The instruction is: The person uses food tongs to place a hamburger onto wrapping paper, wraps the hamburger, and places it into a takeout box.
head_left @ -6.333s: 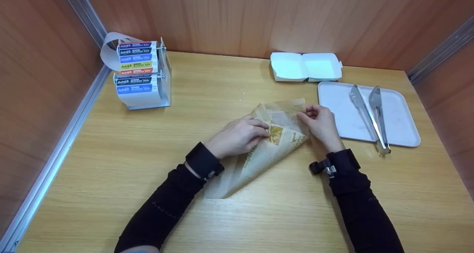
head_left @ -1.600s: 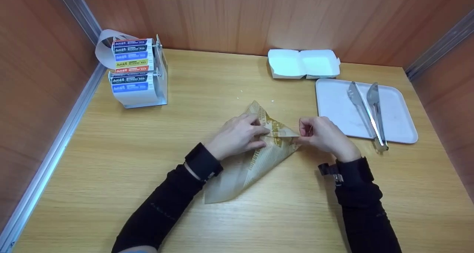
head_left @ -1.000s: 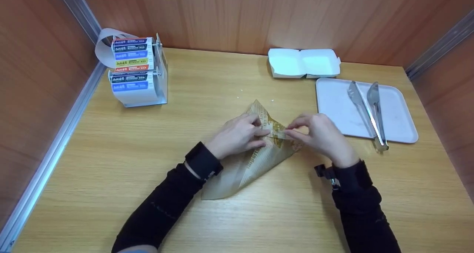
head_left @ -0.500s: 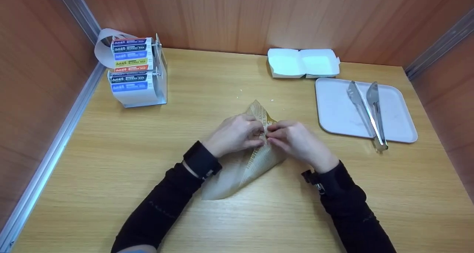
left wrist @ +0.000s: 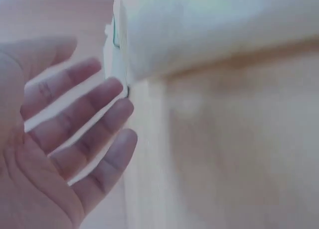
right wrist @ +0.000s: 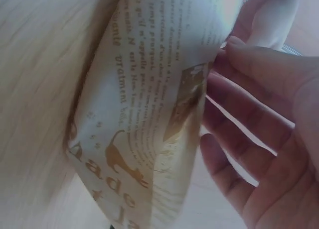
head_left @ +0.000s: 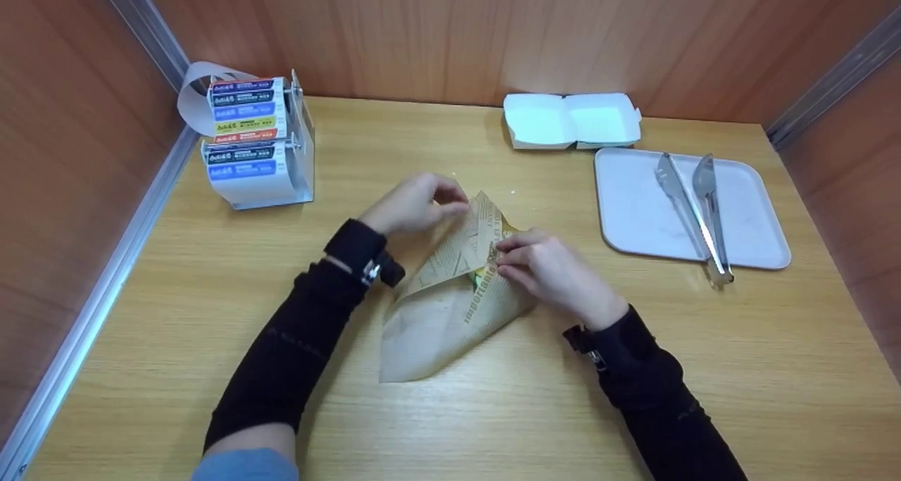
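The left hand is shifting away, fingers relaxing by the far tip of the tan, newsprint-patterned paper wrapper on the wooden desk; the right hand is pinching it, apparently securing it alone.

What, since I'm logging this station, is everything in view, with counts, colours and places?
Table: 1, light wood, foreground
Wood panels: 3, reddish brown, back and both sides
Metal strips: 3, grey, back corners and left edge
Wrapping paper: 1, tan with brown print, folded, centre
Wrapped contents: count hidden, green and yellow bit, in the paper's opening
Label rack: 1, silver-grey, far left
Labels: several, multicoloured on white, on the rack
Box: 1, white, open, back right
Tray: 1, whitish, right
Tongs: 1 pair, silver, on the tray
Specks: a few, white, beyond the paper
Left hand: 1, bare, paper's left edge
Right hand: 1, bare, paper's right side
Wrist bands: 2, black, wrists
Sleeves: 2, black, forearms
Upper sleeve: 1, blue, bottom left
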`<state>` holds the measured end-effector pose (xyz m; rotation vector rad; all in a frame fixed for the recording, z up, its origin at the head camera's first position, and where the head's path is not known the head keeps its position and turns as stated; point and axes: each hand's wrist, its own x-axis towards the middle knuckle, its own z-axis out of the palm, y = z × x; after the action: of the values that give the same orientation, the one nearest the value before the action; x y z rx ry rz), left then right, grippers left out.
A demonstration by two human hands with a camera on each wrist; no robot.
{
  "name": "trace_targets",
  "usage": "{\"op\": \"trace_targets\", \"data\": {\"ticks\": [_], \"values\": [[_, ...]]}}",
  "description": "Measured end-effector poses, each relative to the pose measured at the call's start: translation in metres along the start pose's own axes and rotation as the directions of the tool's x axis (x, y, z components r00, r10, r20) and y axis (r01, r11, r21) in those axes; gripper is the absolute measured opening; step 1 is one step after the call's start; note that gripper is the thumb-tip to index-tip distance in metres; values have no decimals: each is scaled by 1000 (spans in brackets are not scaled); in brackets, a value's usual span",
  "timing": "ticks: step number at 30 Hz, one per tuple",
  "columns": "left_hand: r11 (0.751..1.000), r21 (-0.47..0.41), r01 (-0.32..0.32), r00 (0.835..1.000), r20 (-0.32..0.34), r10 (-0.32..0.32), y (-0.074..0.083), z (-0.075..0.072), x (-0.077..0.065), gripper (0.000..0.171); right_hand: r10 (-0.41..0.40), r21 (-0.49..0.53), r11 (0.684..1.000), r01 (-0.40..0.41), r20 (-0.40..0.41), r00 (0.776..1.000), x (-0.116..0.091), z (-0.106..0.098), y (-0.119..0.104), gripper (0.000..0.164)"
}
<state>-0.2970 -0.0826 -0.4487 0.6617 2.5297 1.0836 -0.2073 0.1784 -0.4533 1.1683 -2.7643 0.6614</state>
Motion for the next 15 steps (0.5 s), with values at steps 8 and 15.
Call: {"op": "trace_targets", "data": {"ticks": [8,15], "values": [[992,-42,121,991,56,-118,-11,9,47,30,-6,-5,1000,6,15,1000,2,6,2,11],[929,-296,223,975,75,-211,-12,16,65,27,13,-22,1000,-13,15,1000,1,5,3,10]]}}
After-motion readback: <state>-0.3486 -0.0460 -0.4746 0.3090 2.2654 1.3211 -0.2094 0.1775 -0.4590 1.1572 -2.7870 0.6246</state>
